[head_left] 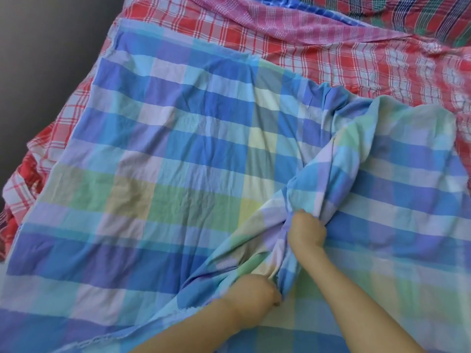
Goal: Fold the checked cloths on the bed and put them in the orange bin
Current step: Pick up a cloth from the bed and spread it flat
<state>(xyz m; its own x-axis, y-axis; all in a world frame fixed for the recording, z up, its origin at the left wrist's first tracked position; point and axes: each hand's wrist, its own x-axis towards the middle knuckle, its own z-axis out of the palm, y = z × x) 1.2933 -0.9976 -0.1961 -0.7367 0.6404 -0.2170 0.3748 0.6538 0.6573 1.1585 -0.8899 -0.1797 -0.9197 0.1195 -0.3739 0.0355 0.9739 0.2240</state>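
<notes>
A large blue, green and lilac checked cloth (178,138) lies spread over the bed, with a bunched ridge running through its lower middle. My left hand (257,294) grips the near end of that ridge, fingers buried in the fabric. My right hand (307,229) grips the ridge a little farther up, knuckles toward me. The cloth's right part (397,174) lies in a loose flap with its far corner turned over. The orange bin is not in view.
A red and white checked cloth (318,57) lies under the blue one, showing at the far side and left edge. A pink checked cloth (267,24) and a green-red striped one (420,14) lie at the back. Dark floor (38,59) borders the bed's left side.
</notes>
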